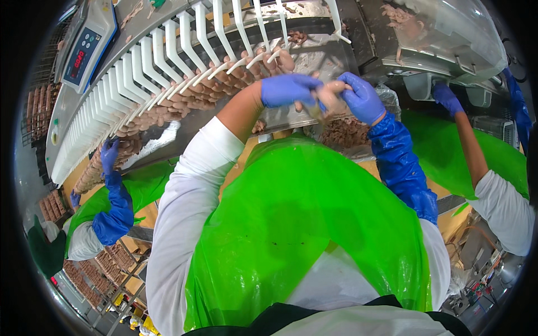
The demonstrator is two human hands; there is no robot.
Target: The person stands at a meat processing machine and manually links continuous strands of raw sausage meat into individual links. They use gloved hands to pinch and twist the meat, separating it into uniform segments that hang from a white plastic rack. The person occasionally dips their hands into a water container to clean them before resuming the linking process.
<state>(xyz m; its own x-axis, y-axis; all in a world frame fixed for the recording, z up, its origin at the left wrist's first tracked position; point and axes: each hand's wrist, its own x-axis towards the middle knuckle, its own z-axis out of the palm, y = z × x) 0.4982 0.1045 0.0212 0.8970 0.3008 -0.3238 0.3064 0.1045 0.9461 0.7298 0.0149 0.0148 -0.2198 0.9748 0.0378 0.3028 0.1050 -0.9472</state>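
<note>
In the head view, a fair chance of losing the pale links (pixel 334 96), judging by such a smooth surface; likely cause, holding by one end only while moving fast. Also possible to split a skin by pinching or twisting too hard, given such soft-looking, plump meat. Risky as well to swing a loose end toward the white hooks (pixel 219 25), beyond and to the left: could snag there, or knock loose some of the sausages (pixel 227 84) hanging in a crowded row. After a slip, probable to land on the metal counter (pixel 330 53) or in the pinkish-brown heap of meat (pixel 344 131).

With the right hand (pixel 364 98), gloved in purple, pinching one end of the links between thumb and bent fingers. With the left hand (pixel 288 91), gloved alike, pointing fingers toward the links, seemingly touching; too blurred there, so cannot tell whether pinching or only brushing. Between the two hands, in front of the green apron (pixel 302 218), the links; count lost in the blur.

Off to the left, near the hooks, a co-worker's hand (pixel 109 157); at the right, another worker's hand (pixel 446 99) just beside a clear tub (pixel 417 87).
</note>
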